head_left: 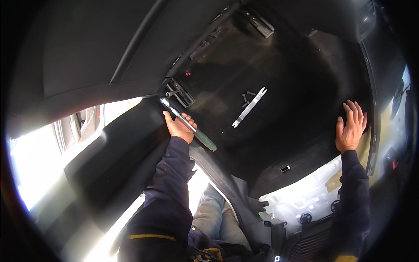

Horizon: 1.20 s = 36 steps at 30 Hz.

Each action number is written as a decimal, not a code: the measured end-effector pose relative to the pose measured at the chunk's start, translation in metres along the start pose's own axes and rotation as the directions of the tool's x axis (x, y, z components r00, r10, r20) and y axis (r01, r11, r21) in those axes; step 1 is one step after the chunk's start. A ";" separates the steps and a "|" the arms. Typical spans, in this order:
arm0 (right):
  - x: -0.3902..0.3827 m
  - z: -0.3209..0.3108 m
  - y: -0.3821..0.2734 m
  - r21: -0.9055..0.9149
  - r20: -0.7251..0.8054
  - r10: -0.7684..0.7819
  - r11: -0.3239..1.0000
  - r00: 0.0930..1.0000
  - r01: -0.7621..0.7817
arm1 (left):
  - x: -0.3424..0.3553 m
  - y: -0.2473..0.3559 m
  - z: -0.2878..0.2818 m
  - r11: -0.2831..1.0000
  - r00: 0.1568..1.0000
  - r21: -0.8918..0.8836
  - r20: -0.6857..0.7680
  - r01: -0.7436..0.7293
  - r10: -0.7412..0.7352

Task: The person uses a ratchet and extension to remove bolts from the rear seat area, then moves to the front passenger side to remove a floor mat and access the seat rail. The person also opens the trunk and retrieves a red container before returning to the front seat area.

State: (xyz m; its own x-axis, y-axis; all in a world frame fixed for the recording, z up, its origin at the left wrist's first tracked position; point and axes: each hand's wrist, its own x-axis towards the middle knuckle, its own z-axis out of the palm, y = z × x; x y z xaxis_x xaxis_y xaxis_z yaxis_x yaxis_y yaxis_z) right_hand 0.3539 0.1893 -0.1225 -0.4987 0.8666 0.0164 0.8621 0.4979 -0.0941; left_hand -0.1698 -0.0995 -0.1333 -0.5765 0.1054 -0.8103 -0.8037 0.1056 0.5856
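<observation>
The ratchet wrench point(190, 126) is in the left hand point(179, 130), lying slantwise across its palm. The fingers are curled around the shaft and the thumb is on the other side, so this hand is closed upon it. Its metal head is beyond the fingers, near a metal bracket point(180, 92) on the dark floor panel point(288, 126); I cannot tell if they touch. The green handle comes out below the hand, toward the right.

The right hand point(350, 126) is well apart from the wrench, at the far right side of the panel. It is spread flat with the fingers pointing away from the person, and it seems to rest there.

Between the two hands, nearer to the left one, a silver forked bar point(249, 108) lies slantwise, with several small bolts point(245, 99) just beside it. A small black-and-white object point(285, 168) lies closer to the person.
</observation>
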 end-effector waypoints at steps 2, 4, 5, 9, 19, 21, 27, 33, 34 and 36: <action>0.000 0.000 0.000 0.002 -0.008 -0.007 1.000 1.000 0.007 | 0.006 0.000 0.001 1.000 0.999 0.007 -0.030 -0.010 0.010; 0.000 0.000 0.000 0.001 -0.005 -0.006 1.000 1.000 0.006 | 0.013 0.002 0.002 0.999 0.997 0.050 -0.083 0.000 0.005; 0.000 0.000 0.000 0.001 -0.005 -0.006 1.000 1.000 0.006 | 0.016 0.003 0.002 0.997 0.993 0.077 -0.114 -0.009 0.017; 0.001 0.000 -0.001 -0.004 -0.002 0.000 1.000 1.000 0.000 | 0.027 0.007 0.005 0.994 0.973 0.100 -0.229 0.045 -0.021; 0.001 0.000 -0.001 -0.002 0.011 0.005 1.000 1.000 -0.005 | 0.029 0.021 0.024 0.979 0.961 0.193 -0.277 0.066 -0.010; 0.002 -0.001 -0.001 0.001 0.018 0.010 1.000 1.000 -0.010 | 0.031 0.020 0.028 0.983 0.970 0.178 -0.243 0.042 0.002; 0.001 -0.001 0.000 0.008 0.024 0.015 1.000 1.000 -0.015 | 0.044 0.011 0.042 0.990 0.993 -0.135 -0.117 -0.047 0.031; 0.002 -0.001 0.000 0.014 0.024 0.007 1.000 1.000 -0.007 | 0.038 0.008 0.058 0.996 0.931 0.014 -0.355 -0.087 0.086; 0.002 -0.001 0.000 0.011 0.023 0.005 1.000 1.000 -0.006 | 0.036 0.008 0.059 0.996 0.924 0.031 -0.373 -0.083 0.089; 0.002 -0.002 0.000 0.011 0.025 0.007 1.000 1.000 -0.007 | 0.031 0.008 0.058 0.996 0.939 0.028 -0.332 -0.087 0.092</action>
State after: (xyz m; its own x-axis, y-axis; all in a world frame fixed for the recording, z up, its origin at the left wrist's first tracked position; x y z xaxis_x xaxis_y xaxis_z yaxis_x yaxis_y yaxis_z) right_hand 0.3530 0.1910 -0.1207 -0.4950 0.8688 -0.0094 0.8646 0.4914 -0.1047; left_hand -0.1851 -0.0385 -0.1521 -0.6639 -0.2199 -0.7148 -0.7458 0.1237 0.6546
